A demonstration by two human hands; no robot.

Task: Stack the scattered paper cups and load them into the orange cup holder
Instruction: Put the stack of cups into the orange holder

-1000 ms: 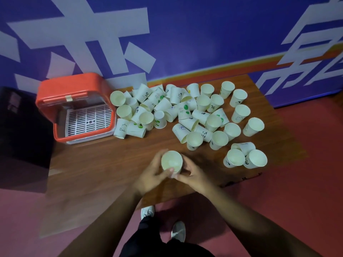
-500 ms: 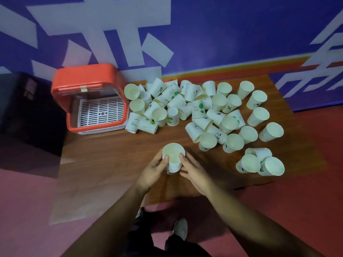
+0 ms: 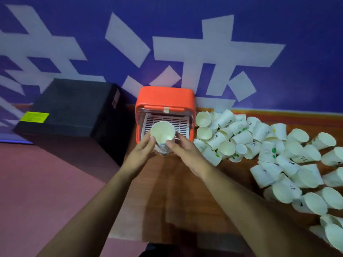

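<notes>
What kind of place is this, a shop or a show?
Likely an exhibition or demo booth, not a home: a purple wall with giant white characters, reddish floor, and a wooden table heaped with paper cups.

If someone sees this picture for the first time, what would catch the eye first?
First, the stack of paper cups at centre, gripped between the left hand and the right hand just in front of the orange cup holder. Then the big heap of loose cups lying to the right across the wooden table.
</notes>
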